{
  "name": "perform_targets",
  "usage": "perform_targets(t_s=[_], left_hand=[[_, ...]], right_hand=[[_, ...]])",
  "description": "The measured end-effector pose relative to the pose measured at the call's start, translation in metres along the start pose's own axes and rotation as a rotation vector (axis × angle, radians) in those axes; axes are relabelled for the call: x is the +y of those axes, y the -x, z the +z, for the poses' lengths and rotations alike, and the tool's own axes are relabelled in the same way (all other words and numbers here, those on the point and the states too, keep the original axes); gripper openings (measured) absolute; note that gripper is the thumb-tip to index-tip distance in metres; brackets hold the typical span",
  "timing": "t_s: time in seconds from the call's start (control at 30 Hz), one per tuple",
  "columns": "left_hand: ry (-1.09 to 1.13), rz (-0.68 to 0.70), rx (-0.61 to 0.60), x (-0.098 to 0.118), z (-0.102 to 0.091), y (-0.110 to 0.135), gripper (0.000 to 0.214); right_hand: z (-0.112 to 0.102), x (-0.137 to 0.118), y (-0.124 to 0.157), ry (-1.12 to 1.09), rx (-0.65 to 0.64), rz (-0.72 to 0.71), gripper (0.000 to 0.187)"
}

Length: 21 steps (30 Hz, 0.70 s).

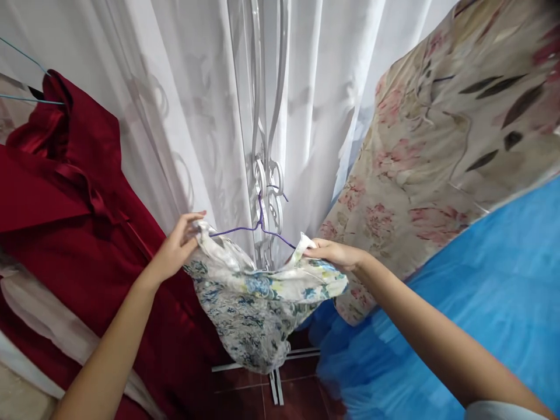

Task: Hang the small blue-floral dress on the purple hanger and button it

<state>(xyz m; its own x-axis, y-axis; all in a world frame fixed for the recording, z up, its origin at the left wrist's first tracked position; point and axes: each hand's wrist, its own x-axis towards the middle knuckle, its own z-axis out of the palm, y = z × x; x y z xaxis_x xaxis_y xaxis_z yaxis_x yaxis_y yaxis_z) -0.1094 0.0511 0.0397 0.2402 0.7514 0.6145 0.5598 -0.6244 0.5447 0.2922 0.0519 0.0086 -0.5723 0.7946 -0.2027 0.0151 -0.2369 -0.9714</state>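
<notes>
A white dress with a blue, green and yellow floral print hangs on a purple wire hanger in front of me. The hanger's hook is at the white metal stand. My left hand pinches the dress's left shoulder strap beside the hanger's end. On the other side my right hand has its fingers closed on the right strap, near the hanger's other arm. Below the neckline the bodice looks gathered, and its lower part narrows toward the floor.
Dark red satin garments hang at the left. To the right are a cream floral dress and blue tulle. A white curtain covers the back. White stand feet rest on red floor tiles.
</notes>
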Motion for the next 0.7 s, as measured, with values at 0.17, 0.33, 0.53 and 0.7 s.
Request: perform_targets(t_s=[0.17,0.33,0.53,0.7], left_hand=[[-0.149,-0.143,-0.065,0.014,0.032,0.015,0.035],[-0.238,-0.191,0.089,0.012,0.034,0.045,0.037],[-0.504,-0.174,0.299,0.031,0.029,0.048,0.027],[-0.442,-0.285,0.311,0.022,0.062,0.054,0.026]], right_hand=[[-0.014,0.028,0.007,-0.142,0.204,-0.050,0.032],[-0.012,0.069,0.037,-0.092,0.387,-0.349,0.042],[0.006,0.045,0.061,0.157,0.649,-0.642,0.041],[0.048,0.006,0.072,0.205,0.329,-0.664,0.042]])
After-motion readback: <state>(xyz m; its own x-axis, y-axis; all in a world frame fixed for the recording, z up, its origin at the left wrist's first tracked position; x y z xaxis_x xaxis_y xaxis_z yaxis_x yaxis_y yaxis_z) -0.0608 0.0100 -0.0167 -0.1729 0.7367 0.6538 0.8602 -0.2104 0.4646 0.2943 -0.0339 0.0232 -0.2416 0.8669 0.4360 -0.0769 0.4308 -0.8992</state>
